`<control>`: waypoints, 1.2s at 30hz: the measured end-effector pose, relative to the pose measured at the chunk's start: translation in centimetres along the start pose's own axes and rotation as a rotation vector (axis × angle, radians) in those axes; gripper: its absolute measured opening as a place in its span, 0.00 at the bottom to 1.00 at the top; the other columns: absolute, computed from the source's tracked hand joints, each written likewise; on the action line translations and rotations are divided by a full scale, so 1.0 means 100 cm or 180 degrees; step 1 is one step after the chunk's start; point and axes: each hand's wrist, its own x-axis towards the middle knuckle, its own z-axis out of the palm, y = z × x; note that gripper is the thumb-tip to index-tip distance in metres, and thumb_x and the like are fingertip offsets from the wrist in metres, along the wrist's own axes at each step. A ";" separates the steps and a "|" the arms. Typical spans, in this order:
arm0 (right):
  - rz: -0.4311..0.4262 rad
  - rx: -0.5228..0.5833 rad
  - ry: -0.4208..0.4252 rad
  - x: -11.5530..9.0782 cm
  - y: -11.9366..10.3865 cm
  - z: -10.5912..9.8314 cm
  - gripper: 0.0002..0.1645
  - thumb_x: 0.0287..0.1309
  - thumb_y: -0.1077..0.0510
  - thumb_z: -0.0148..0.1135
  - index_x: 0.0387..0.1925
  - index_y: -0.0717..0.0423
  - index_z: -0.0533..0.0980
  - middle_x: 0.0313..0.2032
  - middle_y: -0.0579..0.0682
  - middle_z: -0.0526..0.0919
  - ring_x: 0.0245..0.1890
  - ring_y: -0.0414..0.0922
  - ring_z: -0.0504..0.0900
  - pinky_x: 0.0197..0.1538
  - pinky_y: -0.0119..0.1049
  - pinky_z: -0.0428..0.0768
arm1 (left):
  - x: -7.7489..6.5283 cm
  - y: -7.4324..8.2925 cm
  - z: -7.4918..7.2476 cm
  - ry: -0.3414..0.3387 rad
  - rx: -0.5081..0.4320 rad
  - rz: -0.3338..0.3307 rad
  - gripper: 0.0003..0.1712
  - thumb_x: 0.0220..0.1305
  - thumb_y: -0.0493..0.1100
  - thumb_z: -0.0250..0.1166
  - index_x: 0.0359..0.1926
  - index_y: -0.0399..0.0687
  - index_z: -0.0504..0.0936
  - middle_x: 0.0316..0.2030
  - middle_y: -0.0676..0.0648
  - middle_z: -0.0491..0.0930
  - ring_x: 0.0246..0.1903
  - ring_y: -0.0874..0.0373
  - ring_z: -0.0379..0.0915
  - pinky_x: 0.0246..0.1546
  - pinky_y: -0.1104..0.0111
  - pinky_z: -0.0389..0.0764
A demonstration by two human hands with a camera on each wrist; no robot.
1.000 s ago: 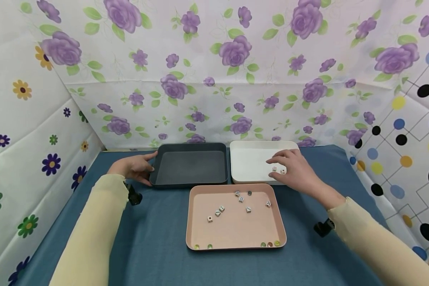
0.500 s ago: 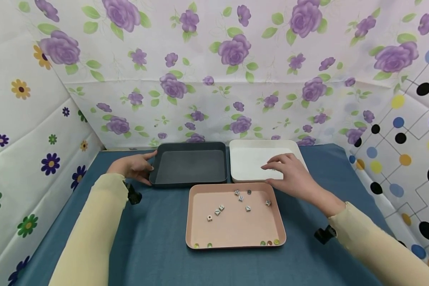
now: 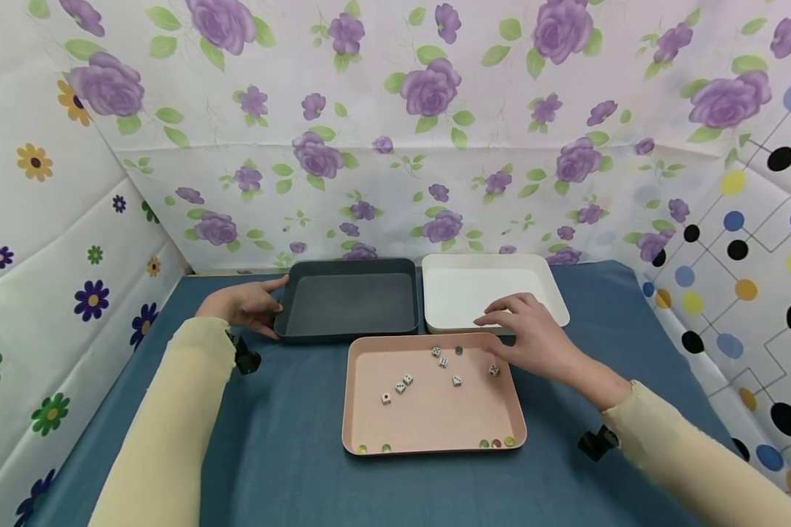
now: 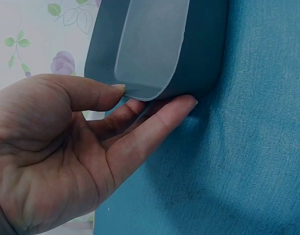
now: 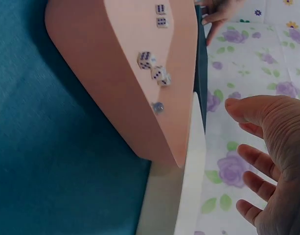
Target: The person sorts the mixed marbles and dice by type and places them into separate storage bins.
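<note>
My left hand (image 3: pixel 244 306) holds the left end of a dark grey tray (image 3: pixel 285 296). In the left wrist view one digit lies at the tray's rim (image 4: pixel 154 98) and other fingers (image 4: pixel 159 122) bear against its outer wall. My right hand (image 3: pixel 534 337) hovers where a white tray (image 3: pixel 481 282) meets a pink tray (image 3: pixel 435 428), its fingers spread and slightly bent. Nothing shows between those fingers (image 5: pixel 252 110) in the right wrist view. White dice with dark pips, such as one die (image 3: pixel 457 381), lie scattered in the pink tray.
Along the pink tray's front wall sit several small glass marbles, among them a yellow one (image 3: pixel 509 441) and a brown one (image 3: pixel 496 443). A dark marble (image 3: pixel 458 350) lies near its back. Blue cloth (image 3: pixel 290 439) covers the table; patterned sheets (image 3: pixel 369 110) stand around it.
The right hand has moved from over the white tray toward me, to the pink tray's back right corner. Dice seen earlier by its fingers no longer show. The left hand has stayed put.
</note>
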 end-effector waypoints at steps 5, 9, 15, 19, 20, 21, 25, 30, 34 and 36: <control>0.0088 0.0058 -0.0136 -0.003 -0.005 0.007 0.21 0.56 0.53 0.78 0.52 0.48 0.86 0.53 0.51 0.81 0.58 0.57 0.72 0.59 0.60 0.72 | 0.000 0.000 0.000 -0.0012 -0.0013 0.0009 0.47 0.81 0.31 0.42 0.79 0.74 0.24 0.78 0.27 0.32 0.70 0.29 0.59 0.53 0.46 0.83; 0.0153 0.0065 -0.0208 -0.006 -0.009 0.013 0.19 0.57 0.51 0.77 0.50 0.49 0.87 0.52 0.50 0.80 0.59 0.56 0.71 0.61 0.59 0.70 | 0.001 -0.001 -0.002 -0.0027 -0.0008 0.0009 0.47 0.81 0.31 0.42 0.79 0.74 0.24 0.78 0.27 0.30 0.71 0.29 0.57 0.52 0.46 0.83; 0.0037 0.0037 -0.0179 -0.009 -0.013 0.022 0.19 0.53 0.51 0.80 0.47 0.47 0.88 0.50 0.48 0.81 0.56 0.52 0.73 0.60 0.58 0.71 | 0.001 0.000 -0.001 -0.0020 -0.0023 -0.0015 0.47 0.82 0.32 0.42 0.79 0.74 0.24 0.79 0.28 0.30 0.70 0.29 0.58 0.53 0.46 0.83; -0.0010 0.0043 -0.0258 -0.010 -0.017 0.028 0.18 0.52 0.51 0.81 0.46 0.44 0.89 0.50 0.46 0.81 0.55 0.50 0.72 0.58 0.54 0.72 | -0.001 0.001 0.000 -0.0034 -0.0010 -0.0008 0.47 0.82 0.32 0.41 0.79 0.74 0.23 0.78 0.28 0.31 0.70 0.29 0.58 0.54 0.46 0.82; -0.0010 0.0044 -0.0282 -0.010 -0.018 0.030 0.18 0.52 0.51 0.81 0.46 0.44 0.89 0.50 0.46 0.82 0.55 0.49 0.72 0.57 0.54 0.72 | -0.002 0.001 0.000 -0.0038 -0.0005 -0.0005 0.47 0.82 0.32 0.42 0.79 0.74 0.23 0.78 0.27 0.31 0.70 0.29 0.58 0.54 0.46 0.82; -0.0011 0.0049 -0.0303 -0.011 -0.019 0.031 0.17 0.52 0.51 0.81 0.46 0.44 0.89 0.50 0.46 0.82 0.55 0.49 0.72 0.57 0.53 0.72 | -0.002 0.001 0.000 -0.0039 -0.0002 -0.0003 0.47 0.82 0.32 0.42 0.79 0.74 0.23 0.78 0.27 0.31 0.70 0.29 0.59 0.54 0.46 0.82; -0.0044 0.0066 -0.0346 -0.012 -0.022 0.036 0.15 0.53 0.50 0.80 0.44 0.44 0.89 0.51 0.47 0.83 0.54 0.49 0.72 0.55 0.52 0.72 | -0.003 0.001 0.001 -0.0060 0.0010 0.0011 0.47 0.82 0.33 0.42 0.79 0.74 0.23 0.78 0.27 0.30 0.70 0.29 0.58 0.54 0.46 0.82; -0.0110 -0.0010 -0.0356 -0.013 -0.024 0.044 0.12 0.53 0.50 0.80 0.41 0.42 0.90 0.49 0.46 0.83 0.53 0.49 0.72 0.54 0.52 0.72 | -0.003 0.002 0.000 -0.0053 0.0006 0.0000 0.47 0.82 0.32 0.42 0.79 0.74 0.23 0.78 0.27 0.31 0.70 0.29 0.59 0.54 0.46 0.82; -0.0135 -0.0063 -0.0367 -0.012 -0.024 0.049 0.10 0.53 0.50 0.80 0.38 0.41 0.90 0.47 0.45 0.82 0.52 0.48 0.72 0.54 0.51 0.72 | -0.003 0.002 0.000 -0.0054 0.0013 -0.0006 0.47 0.82 0.32 0.43 0.79 0.73 0.23 0.78 0.27 0.30 0.70 0.29 0.58 0.53 0.46 0.83; -0.0138 -0.0080 -0.0374 -0.012 -0.024 0.051 0.09 0.52 0.50 0.80 0.37 0.41 0.90 0.46 0.45 0.82 0.52 0.48 0.72 0.55 0.52 0.73 | -0.003 0.002 0.001 -0.0051 0.0001 -0.0010 0.47 0.82 0.32 0.43 0.79 0.73 0.23 0.78 0.27 0.29 0.70 0.29 0.57 0.53 0.46 0.83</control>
